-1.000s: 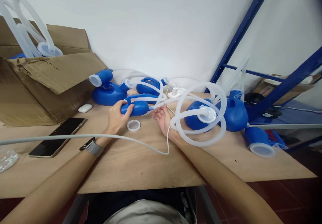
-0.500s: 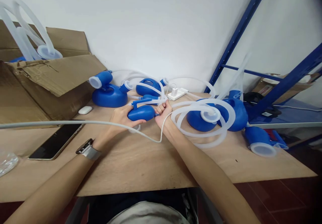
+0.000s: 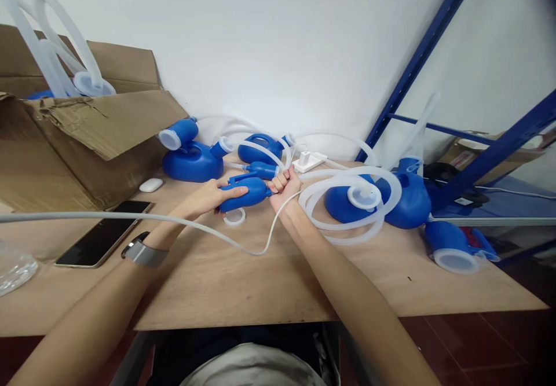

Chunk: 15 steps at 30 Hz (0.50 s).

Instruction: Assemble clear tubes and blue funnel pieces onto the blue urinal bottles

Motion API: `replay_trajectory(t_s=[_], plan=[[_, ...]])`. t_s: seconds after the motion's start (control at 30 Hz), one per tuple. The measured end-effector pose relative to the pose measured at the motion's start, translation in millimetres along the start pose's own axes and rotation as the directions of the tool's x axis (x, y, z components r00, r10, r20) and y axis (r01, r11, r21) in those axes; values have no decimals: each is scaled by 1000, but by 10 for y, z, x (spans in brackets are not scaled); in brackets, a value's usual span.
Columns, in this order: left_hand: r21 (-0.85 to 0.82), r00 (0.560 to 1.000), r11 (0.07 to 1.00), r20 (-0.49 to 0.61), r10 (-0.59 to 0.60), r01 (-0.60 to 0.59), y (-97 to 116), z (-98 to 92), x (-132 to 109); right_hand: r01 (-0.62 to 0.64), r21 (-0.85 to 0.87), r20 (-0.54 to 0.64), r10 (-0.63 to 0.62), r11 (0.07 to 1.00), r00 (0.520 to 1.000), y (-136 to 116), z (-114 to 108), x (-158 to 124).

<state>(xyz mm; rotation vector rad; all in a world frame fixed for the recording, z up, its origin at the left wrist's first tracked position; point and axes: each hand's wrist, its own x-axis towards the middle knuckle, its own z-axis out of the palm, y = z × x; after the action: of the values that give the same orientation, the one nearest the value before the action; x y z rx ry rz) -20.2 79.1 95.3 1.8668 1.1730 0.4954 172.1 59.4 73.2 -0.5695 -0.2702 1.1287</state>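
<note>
My left hand (image 3: 212, 196) is wrapped round the body of a blue bottle with a handle (image 3: 247, 194), held tilted over the table's middle. At the bottle's narrow right end, my right hand (image 3: 284, 186) has its fingers closed on the blue tip; what lies inside the fingers is partly hidden. A translucent ring-shaped cap (image 3: 234, 217) lies on the wood just below the bottle. Close behind is another slim blue bottle (image 3: 262, 170). Coiled clear tubing (image 3: 347, 232) rests to the right of my right hand.
A cardboard box (image 3: 130, 120) with tubes stands at left. Blue jugs (image 3: 193, 163) are behind, others (image 3: 408, 201) at right. A phone (image 3: 102, 235), white case (image 3: 151, 185) and power strip (image 3: 309, 161) lie on the table (image 3: 243, 293). A white cable (image 3: 208, 232) crosses in front.
My left hand has turned a little around the bottle, uncovering more of the ring-shaped cap below. The bottle has rotated slightly. The camera view has shifted a little.
</note>
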Motion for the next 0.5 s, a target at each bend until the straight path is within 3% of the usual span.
replay_trajectory(t_s=[0.07, 0.1, 0.2, 0.27, 0.4, 0.47, 0.5], plan=[[272, 975, 956, -152, 160, -114, 2, 1, -10, 15, -13, -21, -15, 1000, 1000, 0, -16, 26], [386, 942, 905, -196, 272, -180, -15, -2, -12, 18, -13, -33, -18, 1000, 999, 4, -21, 33], [635, 775, 671, -175, 608, -383, -141, -28, 1, 14, -19, -72, -15, 1000, 997, 32, -21, 33], [751, 660, 500, -115, 742, -431, -253, -57, 20, 5, -20, -95, -7, 1000, 995, 53, -10, 25], [851, 459, 234, 9, 888, -469, -408, -86, 58, -13, -11, -113, 12, 1000, 993, 55, 3, 25], [856, 425, 196, 31, 905, -479, -426, -68, 68, -19, -10, -115, 18, 1000, 993, 45, -11, 39], [856, 437, 212, 18, 899, -472, -421, -50, 69, -19, -12, -117, 18, 1000, 993, 42, -23, 48]])
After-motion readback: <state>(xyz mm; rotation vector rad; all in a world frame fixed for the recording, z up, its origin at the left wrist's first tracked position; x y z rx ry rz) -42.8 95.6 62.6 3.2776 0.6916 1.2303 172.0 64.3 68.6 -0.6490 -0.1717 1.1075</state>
